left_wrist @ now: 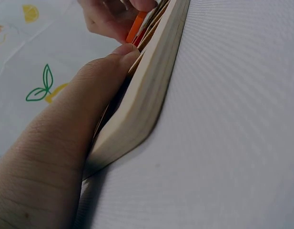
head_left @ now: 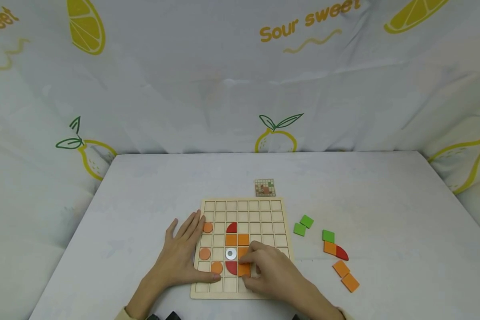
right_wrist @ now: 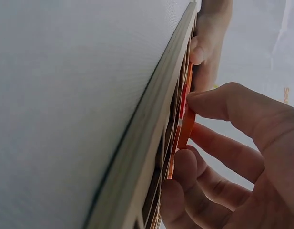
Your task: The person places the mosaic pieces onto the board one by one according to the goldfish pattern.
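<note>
Lower centre: orange tile [head_left: 244,270] is pinched by right hand [head_left: 273,270] | board [head_left: 230,285] is steadied by left hand [head_left: 177,254], fingers spread | tile best squared before pressing

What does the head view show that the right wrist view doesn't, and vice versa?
Head only: the small pattern card beyond the wooden board, plus green tiles and loose orange tiles to the board's right.
Right wrist only: the palm side of the right hand, and the board's side edge up close.
Both: the right hand pinching an orange tile, the left hand, the board.
</note>
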A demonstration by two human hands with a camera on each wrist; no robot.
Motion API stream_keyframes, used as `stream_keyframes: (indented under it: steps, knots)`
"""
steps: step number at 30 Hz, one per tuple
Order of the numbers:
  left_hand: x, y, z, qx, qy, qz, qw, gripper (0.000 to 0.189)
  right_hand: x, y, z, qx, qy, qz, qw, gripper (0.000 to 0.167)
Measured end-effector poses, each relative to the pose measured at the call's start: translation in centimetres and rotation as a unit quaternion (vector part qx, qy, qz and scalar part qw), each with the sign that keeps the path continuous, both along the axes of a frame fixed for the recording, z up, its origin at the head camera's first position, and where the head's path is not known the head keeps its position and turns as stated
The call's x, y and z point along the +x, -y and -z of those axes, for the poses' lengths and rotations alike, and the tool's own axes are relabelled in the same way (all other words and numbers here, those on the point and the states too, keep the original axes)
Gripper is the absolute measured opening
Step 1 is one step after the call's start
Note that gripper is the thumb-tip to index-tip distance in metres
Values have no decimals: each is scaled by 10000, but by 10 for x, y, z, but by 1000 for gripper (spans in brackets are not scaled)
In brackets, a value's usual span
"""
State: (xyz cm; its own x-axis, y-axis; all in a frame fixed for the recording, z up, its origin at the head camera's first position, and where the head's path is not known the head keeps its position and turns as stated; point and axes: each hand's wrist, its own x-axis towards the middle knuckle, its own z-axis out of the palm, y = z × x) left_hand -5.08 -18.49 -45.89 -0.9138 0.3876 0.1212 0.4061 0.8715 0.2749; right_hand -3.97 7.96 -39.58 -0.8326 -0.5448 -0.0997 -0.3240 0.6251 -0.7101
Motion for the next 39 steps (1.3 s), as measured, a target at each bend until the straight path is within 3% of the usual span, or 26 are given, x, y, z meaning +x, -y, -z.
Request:
stream_keyframes:
  steps: [23, 39]
  knots:
    - [0, 1, 0, 116, -4, 41, 9999, 142, 1, 1, 2, 196, -384, 19, 9991, 30]
    - [1, -1, -3, 86, 69, -6, 9999, 143, -1, -2, 2, -11, 68, -49, 10000, 26]
